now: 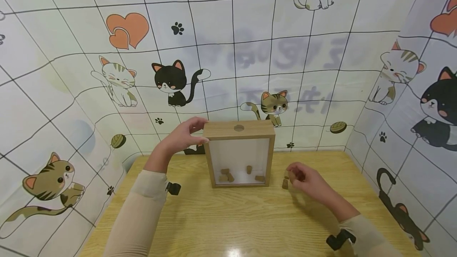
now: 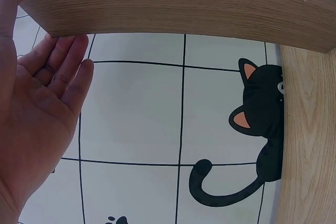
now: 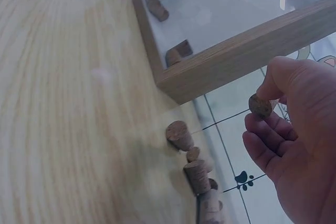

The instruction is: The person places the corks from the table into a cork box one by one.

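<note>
A shallow wooden box [image 1: 240, 134] with a clear front stands upright on the table, a round hole in its top. Several cork stoppers [image 1: 249, 169] lie along its bottom, behind the front pane. My left hand [image 1: 183, 135] grips the box's upper left corner, thumb at the front edge and fingers behind, as the left wrist view shows against the box's side [image 2: 173, 11]. To the right of the box, my right hand [image 1: 310, 181] pinches a cork stopper [image 3: 260, 106] between thumb and finger, just above the table. Beneath that hand, loose cork stoppers [image 3: 197, 176] lie in a row.
The light wood table [image 1: 228, 217] reaches back to a white wall covering [image 1: 214, 62] printed with cats and grid lines. The same covering rises on the left and right sides. A dark wrist camera [image 1: 340, 239] sits on the right sleeve.
</note>
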A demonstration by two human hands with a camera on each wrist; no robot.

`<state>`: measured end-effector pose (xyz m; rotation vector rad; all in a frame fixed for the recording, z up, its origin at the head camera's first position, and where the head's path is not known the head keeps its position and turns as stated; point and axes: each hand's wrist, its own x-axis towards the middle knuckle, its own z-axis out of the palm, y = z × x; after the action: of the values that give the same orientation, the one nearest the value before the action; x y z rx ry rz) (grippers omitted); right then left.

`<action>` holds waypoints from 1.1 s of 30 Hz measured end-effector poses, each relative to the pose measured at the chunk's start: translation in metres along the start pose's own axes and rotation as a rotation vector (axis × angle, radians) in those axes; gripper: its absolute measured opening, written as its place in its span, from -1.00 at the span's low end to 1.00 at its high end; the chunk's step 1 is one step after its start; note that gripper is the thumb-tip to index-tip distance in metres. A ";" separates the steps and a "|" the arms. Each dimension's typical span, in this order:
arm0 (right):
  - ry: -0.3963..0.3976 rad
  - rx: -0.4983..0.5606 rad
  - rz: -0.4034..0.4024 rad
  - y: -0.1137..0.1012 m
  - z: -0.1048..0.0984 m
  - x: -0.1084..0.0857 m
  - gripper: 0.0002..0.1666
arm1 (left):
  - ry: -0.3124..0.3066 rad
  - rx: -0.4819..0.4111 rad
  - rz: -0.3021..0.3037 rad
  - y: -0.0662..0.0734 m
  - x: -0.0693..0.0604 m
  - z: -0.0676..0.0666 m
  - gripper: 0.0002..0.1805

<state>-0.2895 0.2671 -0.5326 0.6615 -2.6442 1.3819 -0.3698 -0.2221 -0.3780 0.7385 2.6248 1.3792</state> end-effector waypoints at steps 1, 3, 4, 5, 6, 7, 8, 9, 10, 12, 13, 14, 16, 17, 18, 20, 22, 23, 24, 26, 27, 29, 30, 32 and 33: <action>0.005 -0.001 -0.001 -0.001 -0.001 0.001 -0.59 | 0.000 -0.002 0.000 0.000 0.000 0.000 -0.19; 0.016 -0.005 -0.002 -0.004 -0.003 0.003 -0.58 | 0.000 -0.004 0.002 -0.001 0.001 0.000 -0.20; 0.021 -0.004 -0.001 -0.005 -0.004 0.004 -0.57 | 0.001 -0.005 0.002 -0.001 0.001 0.000 -0.20; 0.022 -0.004 0.000 -0.006 -0.006 0.005 -0.56 | 0.001 -0.005 0.003 -0.002 0.001 0.001 -0.20; 0.026 -0.004 -0.003 -0.007 -0.007 0.006 -0.55 | 0.002 -0.005 0.003 -0.001 0.001 0.001 -0.20; 0.025 -0.003 -0.004 -0.008 -0.009 0.008 -0.55 | 0.002 -0.005 0.004 -0.002 0.001 0.001 -0.20; 0.026 -0.002 -0.003 -0.009 -0.010 0.009 -0.55 | 0.003 -0.006 0.004 -0.002 0.001 0.001 -0.20; 0.026 -0.002 -0.004 -0.010 -0.012 0.011 -0.55 | 0.004 -0.006 0.004 -0.002 0.001 0.001 -0.20; 0.030 -0.001 -0.001 -0.012 -0.014 0.012 -0.55 | 0.004 -0.008 0.004 -0.001 0.000 0.001 -0.20; 0.032 0.000 -0.008 -0.016 -0.018 0.016 -0.59 | 0.004 -0.012 0.004 -0.001 0.000 0.001 -0.20; 0.028 0.003 -0.007 -0.018 -0.020 0.017 -0.61 | 0.003 -0.014 0.004 -0.001 0.000 0.001 -0.20; 0.026 0.007 -0.007 -0.021 -0.022 0.019 -0.63 | 0.003 -0.015 0.004 -0.001 0.000 0.001 -0.20; 0.022 0.012 0.002 -0.027 -0.026 0.022 -0.65 | 0.003 -0.016 0.003 -0.001 0.000 0.002 -0.20; 0.021 0.013 0.006 -0.030 -0.028 0.023 -0.65 | 0.003 -0.014 0.003 0.000 -0.001 0.002 -0.20; 0.019 0.015 0.016 -0.033 -0.030 0.025 -0.65 | 0.003 -0.012 0.003 0.000 0.000 0.002 -0.20; 0.024 0.009 0.023 -0.038 -0.034 0.028 -0.65 | 0.003 -0.011 0.003 -0.001 0.000 0.002 -0.20; 0.033 0.000 0.024 -0.042 -0.038 0.031 -0.67 | 0.005 -0.013 0.004 -0.001 0.000 0.001 -0.21; 0.037 -0.002 0.021 -0.044 -0.040 0.033 -0.68 | 0.005 -0.012 0.005 -0.001 0.000 0.001 -0.21; 0.040 -0.005 0.018 -0.046 -0.042 0.035 -0.69 | 0.005 -0.014 0.006 -0.001 0.001 0.001 -0.21; 0.049 -0.015 0.006 -0.049 -0.045 0.039 -0.71 | 0.006 -0.019 0.006 -0.002 0.001 0.001 -0.21; 0.053 -0.018 -0.002 -0.051 -0.047 0.041 -0.71 | 0.006 -0.020 0.006 -0.002 0.001 0.001 -0.21; 0.063 -0.031 -0.019 -0.056 -0.051 0.044 -0.72 | 0.004 -0.018 0.006 -0.003 0.002 0.001 -0.21; 0.069 -0.038 -0.028 -0.058 -0.053 0.046 -0.71 | 0.003 -0.018 0.006 -0.003 0.002 0.000 -0.20; 0.088 -0.051 -0.050 -0.064 -0.056 0.050 -0.71 | 0.002 -0.019 0.004 -0.003 0.002 0.000 -0.20; 0.100 -0.061 -0.061 -0.067 -0.057 0.051 -0.72 | 0.002 -0.021 0.004 -0.003 0.002 0.000 -0.20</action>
<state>-0.3155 0.2625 -0.4342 0.6421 -2.5556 1.2782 -0.3725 -0.2224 -0.3802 0.7400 2.6078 1.4063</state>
